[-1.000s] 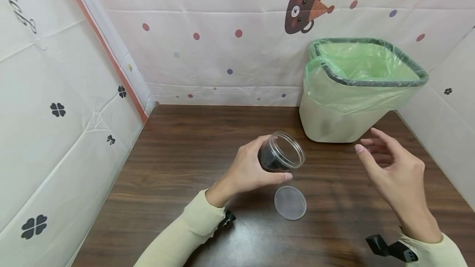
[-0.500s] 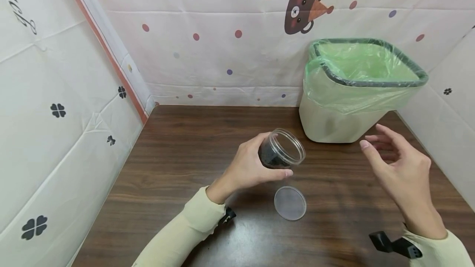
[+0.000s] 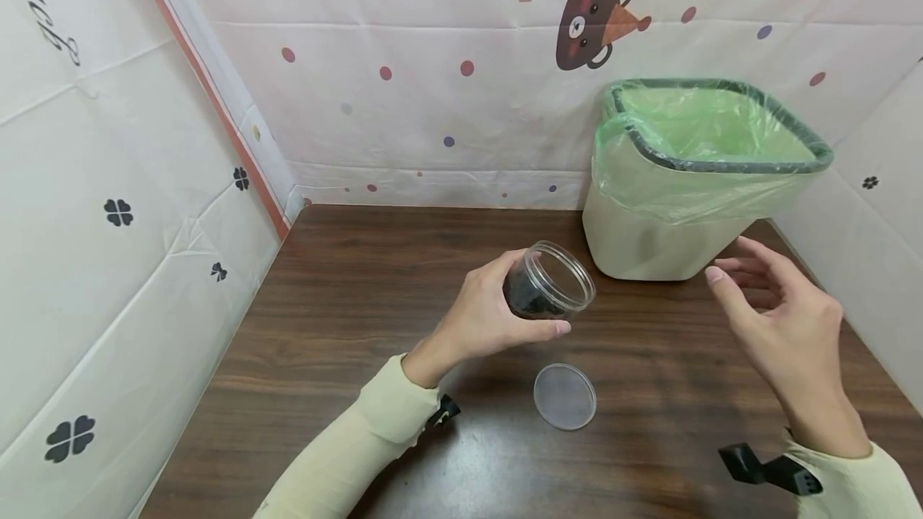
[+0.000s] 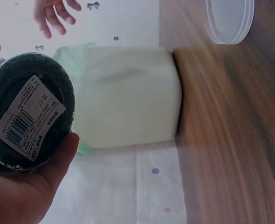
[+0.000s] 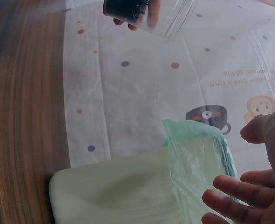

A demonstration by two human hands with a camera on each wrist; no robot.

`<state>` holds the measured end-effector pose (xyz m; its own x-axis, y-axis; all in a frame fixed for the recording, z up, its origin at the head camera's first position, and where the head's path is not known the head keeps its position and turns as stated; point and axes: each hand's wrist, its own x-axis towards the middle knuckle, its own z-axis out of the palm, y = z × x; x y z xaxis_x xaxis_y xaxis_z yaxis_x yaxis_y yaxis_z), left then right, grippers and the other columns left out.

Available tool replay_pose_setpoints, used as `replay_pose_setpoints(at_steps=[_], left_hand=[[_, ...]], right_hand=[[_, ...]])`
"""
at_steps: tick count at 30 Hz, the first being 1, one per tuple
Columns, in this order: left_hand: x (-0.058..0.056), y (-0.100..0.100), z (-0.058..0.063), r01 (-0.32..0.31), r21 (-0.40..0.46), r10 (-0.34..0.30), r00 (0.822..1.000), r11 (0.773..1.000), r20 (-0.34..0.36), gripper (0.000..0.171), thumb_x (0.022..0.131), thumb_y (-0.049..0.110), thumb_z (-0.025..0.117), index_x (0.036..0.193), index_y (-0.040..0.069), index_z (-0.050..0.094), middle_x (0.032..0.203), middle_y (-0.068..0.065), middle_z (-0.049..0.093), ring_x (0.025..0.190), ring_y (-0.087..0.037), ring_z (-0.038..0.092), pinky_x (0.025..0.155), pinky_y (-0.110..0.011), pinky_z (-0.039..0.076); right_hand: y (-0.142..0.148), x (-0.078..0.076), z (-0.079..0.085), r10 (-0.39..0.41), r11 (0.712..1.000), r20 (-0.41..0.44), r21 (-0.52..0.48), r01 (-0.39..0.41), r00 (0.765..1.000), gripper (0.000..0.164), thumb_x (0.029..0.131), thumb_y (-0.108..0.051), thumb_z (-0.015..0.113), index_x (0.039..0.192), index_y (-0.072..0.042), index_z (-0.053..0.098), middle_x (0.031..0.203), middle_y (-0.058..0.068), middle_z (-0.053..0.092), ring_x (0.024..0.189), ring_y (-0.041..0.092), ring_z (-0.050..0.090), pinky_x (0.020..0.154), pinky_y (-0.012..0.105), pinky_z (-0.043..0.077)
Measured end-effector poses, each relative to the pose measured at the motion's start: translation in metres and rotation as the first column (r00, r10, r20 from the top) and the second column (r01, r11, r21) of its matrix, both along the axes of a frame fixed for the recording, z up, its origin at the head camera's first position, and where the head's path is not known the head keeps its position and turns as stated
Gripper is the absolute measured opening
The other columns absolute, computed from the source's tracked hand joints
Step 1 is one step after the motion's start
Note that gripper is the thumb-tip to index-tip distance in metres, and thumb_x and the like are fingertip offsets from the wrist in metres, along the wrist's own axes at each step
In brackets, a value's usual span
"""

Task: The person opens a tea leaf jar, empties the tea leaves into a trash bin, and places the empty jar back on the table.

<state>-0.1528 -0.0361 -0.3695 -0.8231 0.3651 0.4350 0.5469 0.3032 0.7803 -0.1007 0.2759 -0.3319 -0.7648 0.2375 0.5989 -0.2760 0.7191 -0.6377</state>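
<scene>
My left hand (image 3: 485, 315) grips a clear plastic jar (image 3: 530, 293) round its side, above the table. Lidless, the jar leans with its mouth towards the right, and dark, crumbly contents lie in its lower part. In the left wrist view a white barcode label (image 4: 31, 119) shows on the jar's base. A round, clear lid (image 3: 566, 396) lies on the table below the jar. To the right, my right hand (image 3: 789, 323) hovers with its fingers loosely bent and nothing in them, in front of the trash bin (image 3: 642, 243).
At the back right stands the cream bin, lined with a green plastic bag (image 3: 678, 195) folded over its dark rim. Printed cloth (image 3: 404, 110) hangs behind the brown wooden table (image 3: 346, 263) and at both sides. Each wrist carries a black camera mount (image 3: 767, 471).
My left hand has lifted slightly with the jar, still tilted. My right hand has drifted a little to the right and up. The lid and bin have stayed in place.
</scene>
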Motion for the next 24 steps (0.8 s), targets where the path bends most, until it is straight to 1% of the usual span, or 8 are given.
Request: replay_pose_setpoints(at_steps=[7, 13, 20, 24], left_hand=[[-0.003, -0.001, 0.004, -0.017, -0.009, 0.017, 1.000, 1.000, 0.001, 0.078, 0.063, 0.045, 0.093, 0.130, 0.021, 0.061, 0.113, 0.015, 0.066, 0.103, -0.003, 0.061, 0.087, -0.025, 0.050], [-0.003, -0.002, 0.007, -0.025, -0.020, 0.025, 1.000, 0.999, 0.015, 0.079, 0.062, 0.046, 0.093, 0.131, 0.022, 0.061, 0.113, 0.017, 0.065, 0.103, -0.002, 0.061, 0.088, -0.026, 0.050], [-0.005, 0.000, 0.011, -0.023, -0.016, 0.023, 1.000, 1.000, 0.000, 0.078, 0.063, 0.045, 0.093, 0.130, 0.023, 0.061, 0.112, 0.017, 0.065, 0.102, -0.002, 0.061, 0.087, -0.026, 0.051], [-0.006, 0.000, 0.014, -0.027, -0.022, 0.027, 1.000, 0.999, -0.013, 0.079, 0.063, 0.046, 0.093, 0.131, 0.023, 0.060, 0.112, 0.017, 0.065, 0.103, -0.002, 0.060, 0.086, -0.025, 0.050]], right_hand=[[0.002, -0.001, 0.002, 0.014, 1.000, -0.011, -0.012, -0.014, 1.000, 0.046, 0.088, -0.012, 0.076, 0.133, -0.020, 0.067, 0.096, -0.025, 0.067, 0.083, -0.008, 0.063, 0.073, 0.006, 0.045], [0.003, -0.003, 0.004, 0.014, 1.000, -0.014, -0.020, -0.015, 1.000, 0.047, 0.088, -0.012, 0.076, 0.134, -0.020, 0.067, 0.096, -0.024, 0.066, 0.082, -0.007, 0.063, 0.073, 0.006, 0.045], [0.004, -0.004, 0.005, -0.007, 1.000, -0.004, -0.021, 0.007, 1.000, 0.045, 0.090, -0.013, 0.075, 0.134, -0.018, 0.066, 0.096, -0.026, 0.065, 0.084, -0.007, 0.062, 0.074, 0.006, 0.044], [0.005, -0.005, 0.006, -0.023, 1.000, 0.009, -0.019, 0.023, 1.000, 0.046, 0.091, -0.015, 0.074, 0.136, -0.020, 0.065, 0.097, -0.026, 0.063, 0.084, -0.008, 0.061, 0.075, 0.007, 0.043]])
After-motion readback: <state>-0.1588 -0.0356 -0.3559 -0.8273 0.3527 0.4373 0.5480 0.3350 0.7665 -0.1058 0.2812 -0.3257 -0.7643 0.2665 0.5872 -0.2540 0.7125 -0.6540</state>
